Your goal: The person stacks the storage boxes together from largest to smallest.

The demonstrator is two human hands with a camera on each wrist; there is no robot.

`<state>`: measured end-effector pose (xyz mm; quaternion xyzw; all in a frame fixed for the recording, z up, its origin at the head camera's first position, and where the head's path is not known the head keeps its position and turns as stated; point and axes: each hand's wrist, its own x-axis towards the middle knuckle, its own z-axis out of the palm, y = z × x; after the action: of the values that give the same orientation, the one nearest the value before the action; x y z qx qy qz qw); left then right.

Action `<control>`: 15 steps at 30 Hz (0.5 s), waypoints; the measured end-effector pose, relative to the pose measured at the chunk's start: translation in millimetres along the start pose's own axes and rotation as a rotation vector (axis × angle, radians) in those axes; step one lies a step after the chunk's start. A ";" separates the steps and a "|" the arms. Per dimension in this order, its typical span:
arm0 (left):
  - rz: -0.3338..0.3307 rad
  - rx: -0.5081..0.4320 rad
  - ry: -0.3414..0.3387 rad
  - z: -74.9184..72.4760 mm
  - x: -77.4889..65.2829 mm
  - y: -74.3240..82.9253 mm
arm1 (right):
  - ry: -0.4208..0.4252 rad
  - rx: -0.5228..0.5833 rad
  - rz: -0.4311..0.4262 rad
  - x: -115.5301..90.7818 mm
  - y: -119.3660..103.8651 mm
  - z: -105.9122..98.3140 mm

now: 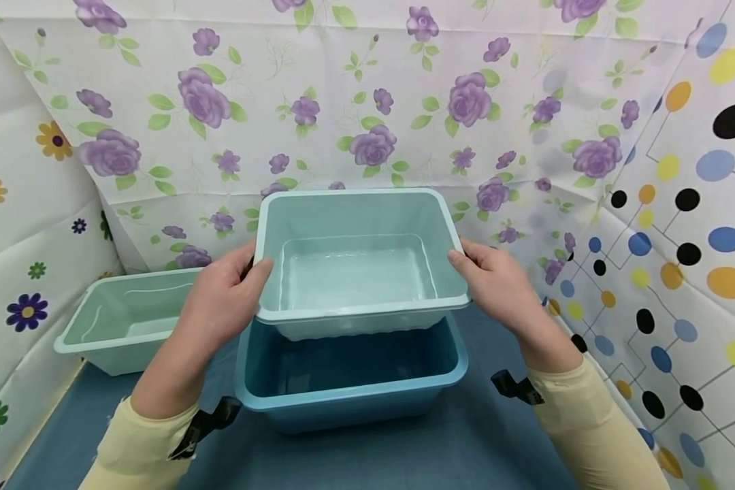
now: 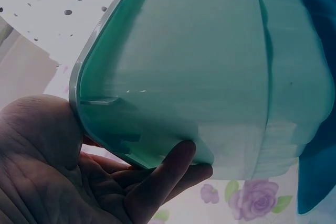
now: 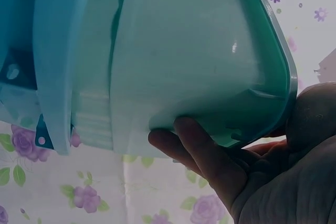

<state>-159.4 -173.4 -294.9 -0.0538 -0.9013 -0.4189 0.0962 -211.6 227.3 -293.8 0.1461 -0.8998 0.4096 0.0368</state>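
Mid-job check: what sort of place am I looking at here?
Probably a makeshift work booth, though whatever lies beyond it is hidden: a purple-flowered sheet hangs at the back, a dotted sheet lines the right side, and a blue surface lies beneath the blue tub.

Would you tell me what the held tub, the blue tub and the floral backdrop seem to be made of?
Held tub: probably smooth, fairly glossy plastic, given the bright glints on its base and its moulded rim.
Blue tub: likely plastic too, satin-looking, with a soft sheen along its rim.
Floral backdrop: a thin, creased, printed sheet; cloth or plastic film, I can't tell.
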 end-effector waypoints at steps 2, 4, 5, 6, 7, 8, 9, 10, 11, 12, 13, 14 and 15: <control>0.005 -0.001 -0.001 -0.3 -1.5 -0.4 | 0.005 -0.004 -0.007 -0.8 -0.2 0.7; 0.010 -0.002 -0.001 -0.6 -3.1 -0.8 | 0.007 -0.006 -0.012 -1.5 -0.4 1.3; 0.012 -0.004 0.001 -0.8 -3.9 -1.0 | 0.006 -0.002 -0.012 -1.9 -0.4 1.6; 0.013 -0.005 0.001 -0.8 -4.5 -1.2 | 0.005 0.001 -0.011 -2.4 -0.6 1.8; 0.012 -0.008 0.000 -0.8 -5.2 -1.4 | 0.005 0.002 -0.008 -2.8 -0.7 1.9; 0.010 -0.010 -0.001 -0.8 -5.9 -1.5 | 0.006 0.002 -0.007 -3.2 -0.8 2.2; 0.008 -0.012 -0.002 -0.7 -6.6 -1.6 | 0.006 0.001 -0.005 -3.7 -0.9 2.4; 0.004 -0.013 -0.003 -0.6 -7.2 -1.7 | 0.007 0.002 -0.004 -4.2 -0.8 2.7; 0.001 -0.013 -0.004 -0.4 -7.8 -1.8 | 0.008 0.001 -0.005 -4.7 -0.7 2.9; -0.001 -0.013 -0.005 -0.3 -8.4 -1.7 | 0.011 -0.002 -0.007 -5.1 -0.4 3.1; -0.003 -0.013 -0.007 -0.3 -8.9 -1.6 | 0.012 -0.003 -0.010 -5.6 0.1 3.3; -0.003 -0.013 -0.007 -0.3 -9.3 -1.4 | 0.014 -0.001 -0.013 -6.2 0.7 3.4; -0.003 -0.013 -0.009 -0.3 -9.7 -1.1 | 0.014 0.003 -0.014 -6.8 1.3 3.4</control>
<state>-150.0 -174.5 -297.6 -0.0550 -0.8991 -0.4245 0.0913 -205.3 227.1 -298.2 0.1496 -0.8977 0.4118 0.0456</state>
